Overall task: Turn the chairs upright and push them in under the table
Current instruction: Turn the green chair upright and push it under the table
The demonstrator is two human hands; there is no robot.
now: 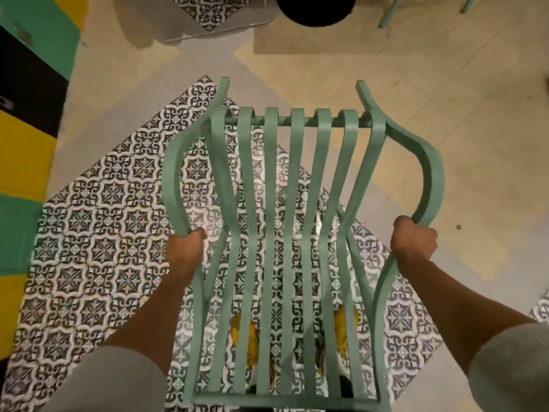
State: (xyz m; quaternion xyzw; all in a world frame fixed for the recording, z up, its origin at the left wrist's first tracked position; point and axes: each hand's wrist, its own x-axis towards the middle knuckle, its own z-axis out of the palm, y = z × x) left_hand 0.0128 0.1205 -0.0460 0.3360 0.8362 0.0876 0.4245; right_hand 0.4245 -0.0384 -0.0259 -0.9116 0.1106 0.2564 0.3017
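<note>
A green metal chair (297,185) with curved slats fills the middle of the head view, held up off the floor in front of me. My left hand (185,251) is closed around its left side rail. My right hand (414,240) is closed around the right side rail at about the same height. Two leg ends point away from me at the top. A table (190,31) with a patterned top shows at the upper edge, beyond the chair.
The floor has a patch of black-and-white patterned tiles (98,233) among plain beige ones. A green, black and yellow wall (26,129) runs along the left. A black round base (316,8) and green legs of another chair (389,13) lie at the top.
</note>
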